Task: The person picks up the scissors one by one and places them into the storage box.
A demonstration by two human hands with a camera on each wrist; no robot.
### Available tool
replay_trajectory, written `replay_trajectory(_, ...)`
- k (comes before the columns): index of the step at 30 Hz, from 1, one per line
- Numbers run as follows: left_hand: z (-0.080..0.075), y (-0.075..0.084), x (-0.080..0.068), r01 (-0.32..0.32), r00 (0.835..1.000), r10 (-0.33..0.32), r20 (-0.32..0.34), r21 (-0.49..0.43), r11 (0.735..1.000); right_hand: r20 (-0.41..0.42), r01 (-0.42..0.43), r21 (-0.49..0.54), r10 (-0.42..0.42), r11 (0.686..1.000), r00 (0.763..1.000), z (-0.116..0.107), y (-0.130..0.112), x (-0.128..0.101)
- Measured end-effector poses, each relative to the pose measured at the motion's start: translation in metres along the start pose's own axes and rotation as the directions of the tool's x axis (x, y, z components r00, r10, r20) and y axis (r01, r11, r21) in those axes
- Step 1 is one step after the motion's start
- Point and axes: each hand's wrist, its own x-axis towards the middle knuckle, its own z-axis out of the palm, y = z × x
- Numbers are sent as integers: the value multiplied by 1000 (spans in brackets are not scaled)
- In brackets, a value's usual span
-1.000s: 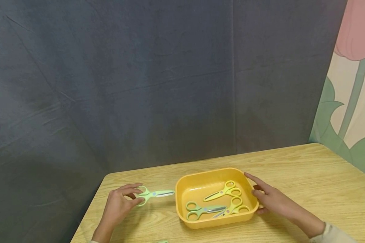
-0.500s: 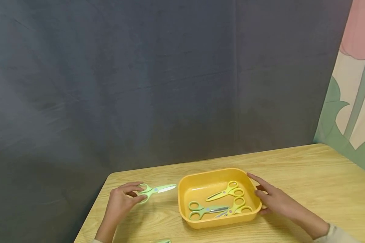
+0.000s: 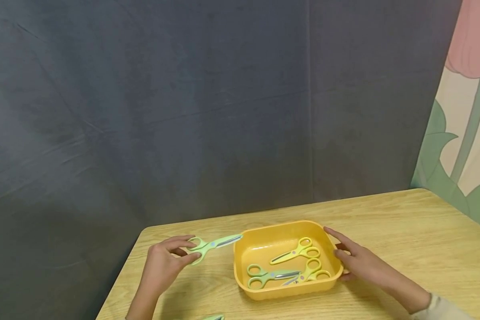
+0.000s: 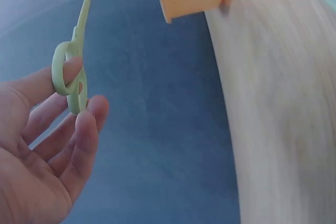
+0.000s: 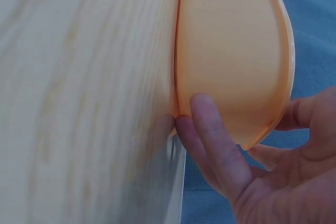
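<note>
Green-handled scissors (image 3: 213, 245) are pinched at their finger loops by my left hand (image 3: 164, 264), above the table left of a yellow plastic bin (image 3: 290, 293). Their tip meets the bin's left rim in the head view; contact is unclear. The left wrist view shows these scissors (image 4: 79, 40) edge-on, thumb in contact with a loop. My right hand (image 3: 358, 260) holds the bin's right end, fingers (image 5: 210, 124) along its outer wall. Inside lie yellow scissors (image 3: 300, 252), green scissors (image 3: 266, 276) and another yellow pair (image 3: 310, 272), overlapping the green pair's blades.
A bit of another green item (image 3: 214, 318) shows at the bottom edge of the head view, mostly cut off. The wooden table (image 3: 408, 240) backs onto a dark cloth (image 3: 224, 133). A wall with a painted flower (image 3: 470, 129) stands at the right.
My left hand has risen and moved right with the green scissors, whose blades now tilt upward and reach the bin's left rim. The right hand and the bin stay almost where they were.
</note>
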Motion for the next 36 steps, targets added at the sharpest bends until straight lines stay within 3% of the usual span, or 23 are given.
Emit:
replay_trajectory(10,7,16,-7,20,1000,-20,3,17,1000,-8,-5,3,5,1000,1000,1,1,-2)
replay_trajectory(22,39,28,-11,-76,995,70,67,92,993,-8,-2,8,2,1000,1000,2,0,-2)
replay_trajectory(36,43,39,-1,-189,982,182,53,203,961,-10,5,8,-5,1000,1000,2,0,-2)
